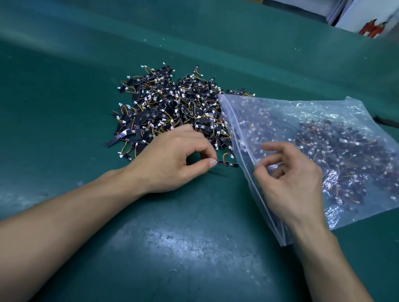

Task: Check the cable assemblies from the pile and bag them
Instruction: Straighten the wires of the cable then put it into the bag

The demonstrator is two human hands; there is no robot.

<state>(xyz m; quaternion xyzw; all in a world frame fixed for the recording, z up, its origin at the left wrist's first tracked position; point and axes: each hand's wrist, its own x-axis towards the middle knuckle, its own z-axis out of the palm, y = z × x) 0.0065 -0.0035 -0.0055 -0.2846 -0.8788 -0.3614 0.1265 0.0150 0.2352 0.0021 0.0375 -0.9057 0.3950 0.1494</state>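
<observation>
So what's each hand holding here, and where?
Left hand pinches one cable assembly by its black strip's end. Right hand holds nothing, above the bag.

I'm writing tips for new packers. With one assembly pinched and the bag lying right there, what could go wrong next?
1. The left hand pinches only one end of the cable assembly, so it might slip or snag.
2. The bag overlaps the pile, so unchecked pieces could get in.
3. The right hand rests on the bag, not visibly holding its mouth open.

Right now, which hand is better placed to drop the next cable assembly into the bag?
Left. The left hand already pinches a cable assembly right beside the bag mouth. The right hand rests empty on the bag.
</observation>
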